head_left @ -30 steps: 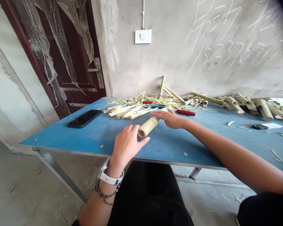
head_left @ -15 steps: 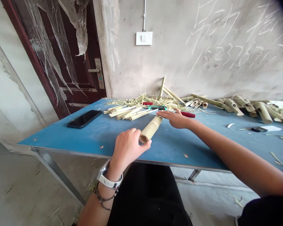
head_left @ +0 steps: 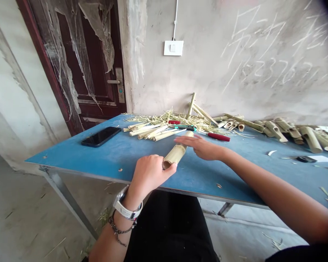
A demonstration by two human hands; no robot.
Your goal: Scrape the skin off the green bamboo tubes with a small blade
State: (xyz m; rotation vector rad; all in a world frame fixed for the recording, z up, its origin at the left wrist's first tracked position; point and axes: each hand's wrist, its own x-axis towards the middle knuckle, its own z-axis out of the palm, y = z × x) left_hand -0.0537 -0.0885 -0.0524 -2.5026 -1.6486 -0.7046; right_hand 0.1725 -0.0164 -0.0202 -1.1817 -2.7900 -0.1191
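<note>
Bamboo tube (head_left: 174,154) slanting on the blue counter (head_left: 57,156), left hand (head_left: 149,176) at the near end, right hand (head_left: 203,148) at the far end, the two well apart, neither closed around it!
Left fingers rest against the near rim, and the right fingers have slid down from the tip, now arching across the tube, contact hard to call. Red-handled knife (head_left: 218,137) just beyond, phone (head_left: 101,137) off left.
</note>
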